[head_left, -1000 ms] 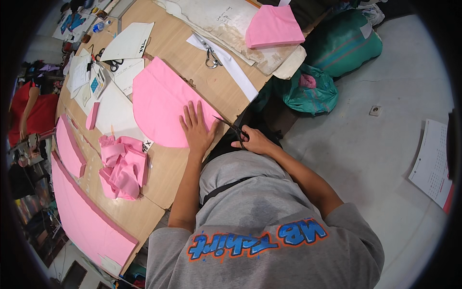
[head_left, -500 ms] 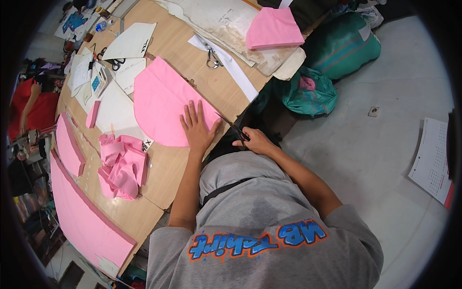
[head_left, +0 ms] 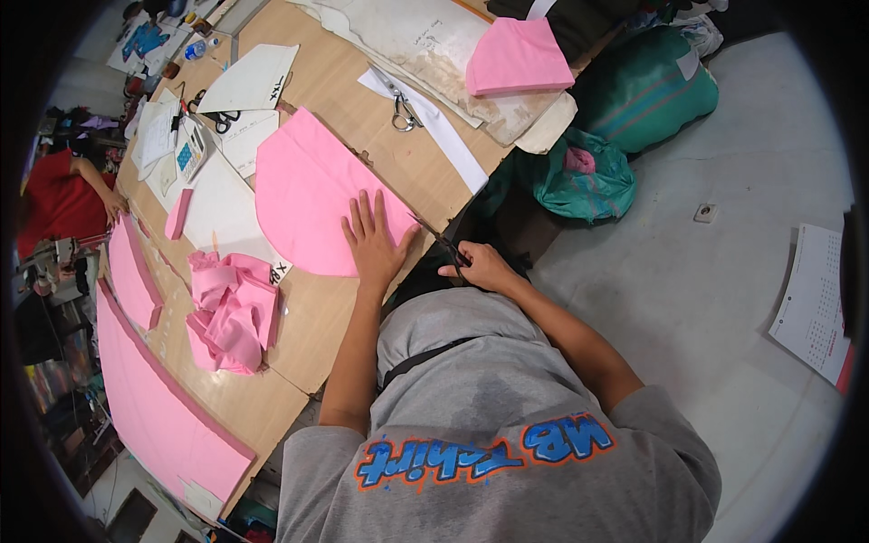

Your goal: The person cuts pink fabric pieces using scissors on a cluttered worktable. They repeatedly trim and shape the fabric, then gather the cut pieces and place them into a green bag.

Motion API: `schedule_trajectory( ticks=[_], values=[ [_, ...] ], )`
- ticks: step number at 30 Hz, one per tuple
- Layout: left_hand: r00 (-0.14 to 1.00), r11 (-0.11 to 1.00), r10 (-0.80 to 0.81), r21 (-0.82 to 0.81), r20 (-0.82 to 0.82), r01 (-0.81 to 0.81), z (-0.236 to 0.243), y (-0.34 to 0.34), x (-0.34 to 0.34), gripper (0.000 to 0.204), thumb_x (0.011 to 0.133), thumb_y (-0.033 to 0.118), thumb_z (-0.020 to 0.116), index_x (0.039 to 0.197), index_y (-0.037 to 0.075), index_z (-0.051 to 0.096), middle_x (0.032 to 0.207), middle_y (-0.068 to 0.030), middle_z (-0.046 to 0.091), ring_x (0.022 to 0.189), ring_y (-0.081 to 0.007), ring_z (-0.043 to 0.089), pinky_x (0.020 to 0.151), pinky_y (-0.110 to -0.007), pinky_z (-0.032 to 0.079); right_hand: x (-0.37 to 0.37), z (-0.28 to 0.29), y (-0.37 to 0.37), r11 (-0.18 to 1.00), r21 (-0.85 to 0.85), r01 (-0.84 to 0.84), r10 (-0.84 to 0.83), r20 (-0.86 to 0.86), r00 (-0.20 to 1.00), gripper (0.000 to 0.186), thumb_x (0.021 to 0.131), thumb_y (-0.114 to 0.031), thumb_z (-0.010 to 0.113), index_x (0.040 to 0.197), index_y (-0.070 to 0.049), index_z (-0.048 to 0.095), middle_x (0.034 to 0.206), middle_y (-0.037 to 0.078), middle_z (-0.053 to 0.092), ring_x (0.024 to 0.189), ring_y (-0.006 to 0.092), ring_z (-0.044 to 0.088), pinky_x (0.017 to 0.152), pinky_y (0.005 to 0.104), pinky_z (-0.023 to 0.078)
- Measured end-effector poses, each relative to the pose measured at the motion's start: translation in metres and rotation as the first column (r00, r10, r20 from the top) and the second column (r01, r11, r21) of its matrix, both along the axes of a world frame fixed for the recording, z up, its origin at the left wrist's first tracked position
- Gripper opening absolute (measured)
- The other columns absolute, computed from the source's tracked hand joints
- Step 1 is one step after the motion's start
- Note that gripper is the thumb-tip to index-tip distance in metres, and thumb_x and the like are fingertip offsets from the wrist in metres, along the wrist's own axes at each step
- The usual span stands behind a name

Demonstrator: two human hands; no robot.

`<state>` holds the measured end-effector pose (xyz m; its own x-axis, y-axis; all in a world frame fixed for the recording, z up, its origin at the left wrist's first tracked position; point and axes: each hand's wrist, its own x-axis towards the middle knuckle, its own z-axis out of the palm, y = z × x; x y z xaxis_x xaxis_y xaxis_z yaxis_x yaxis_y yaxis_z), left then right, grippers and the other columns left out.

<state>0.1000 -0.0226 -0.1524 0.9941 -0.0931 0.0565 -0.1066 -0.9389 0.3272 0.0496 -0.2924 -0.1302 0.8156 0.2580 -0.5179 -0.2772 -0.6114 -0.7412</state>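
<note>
A large pink fabric piece [head_left: 303, 195], rounded at its left end, lies flat on the wooden table [head_left: 312, 348]. My left hand [head_left: 373, 244] rests on its near right part, palm down with fingers spread. My right hand [head_left: 487, 269] grips the dark handles of a pair of scissors [head_left: 452, 248] just off the table's near edge. The blades point up and left, with their tips at the fabric's right corner. How far the blades are apart is too small to tell.
Crumpled pink fabric [head_left: 233, 312], white paper patterns [head_left: 249, 80], a calculator [head_left: 191, 152] and silver scissors [head_left: 402, 110] lie around the table. Pink stacks [head_left: 163, 407] line its left side. Green sacks [head_left: 644, 86] stand at right. A co-worker in red [head_left: 59, 199] is at far left.
The co-worker's arm at far left has swung toward the table, hand now near its edge. The whole view has shifted slightly right. My hands and the scissors look nearly unchanged.
</note>
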Motion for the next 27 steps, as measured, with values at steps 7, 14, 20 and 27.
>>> schedule_trajectory(
  ticks=[7, 14, 20, 27],
  values=[
    [0.999, 1.000, -0.011, -0.012, 0.035, 0.012, 0.001, 0.000, 0.000, 0.108, 0.106, 0.078, 0.067, 0.186, 0.013, 0.034, 0.194, -0.0217, 0.026, 0.180, -0.0425, 0.021, 0.142, -0.067, 0.013, 0.013, 0.006, 0.013, 0.999, 0.027, 0.030, -0.028, -0.050, 0.998, 0.078, 0.086, -0.073, 0.095, 0.099, 0.000, 0.069, 0.088, 0.019, 0.074, 0.084, 0.0341, 0.073, 0.078, 0.0478, 0.057],
    [0.999, 1.000, -0.009, -0.028, 0.033, 0.010, 0.004, -0.001, 0.000, 0.108, 0.105, 0.078, 0.068, 0.186, 0.013, 0.035, 0.194, -0.0214, 0.026, 0.180, -0.0422, 0.021, 0.142, -0.067, 0.013, 0.013, 0.002, 0.022, 0.999, 0.012, 0.043, -0.044, 0.009, 0.999, 0.076, 0.090, -0.070, 0.095, 0.094, -0.001, 0.063, 0.083, 0.017, 0.068, 0.079, 0.0321, 0.068, 0.075, 0.0467, 0.054],
    [1.000, 1.000, -0.006, -0.030, 0.025, 0.006, 0.004, -0.002, -0.001, 0.109, 0.105, 0.077, 0.069, 0.186, 0.012, 0.035, 0.193, -0.0217, 0.027, 0.180, -0.0424, 0.021, 0.142, -0.067, 0.013, 0.012, -0.006, 0.019, 0.998, -0.062, -0.028, 0.031, 0.035, 0.999, 0.071, 0.094, -0.069, 0.091, 0.099, -0.002, 0.069, 0.090, 0.021, 0.074, 0.086, 0.0390, 0.073, 0.080, 0.0499, 0.057],
    [1.000, 1.000, -0.007, -0.017, -0.003, 0.007, 0.004, -0.001, 0.001, 0.110, 0.104, 0.077, 0.070, 0.185, 0.012, 0.035, 0.193, -0.0230, 0.027, 0.179, -0.0440, 0.022, 0.141, -0.069, 0.013, 0.013, -0.005, 0.019, 0.998, -0.057, -0.022, 0.025, 0.047, 0.999, 0.069, 0.095, -0.064, 0.093, 0.089, 0.000, 0.067, 0.079, 0.021, 0.071, 0.076, 0.0388, 0.071, 0.073, 0.0506, 0.055]
  ],
)
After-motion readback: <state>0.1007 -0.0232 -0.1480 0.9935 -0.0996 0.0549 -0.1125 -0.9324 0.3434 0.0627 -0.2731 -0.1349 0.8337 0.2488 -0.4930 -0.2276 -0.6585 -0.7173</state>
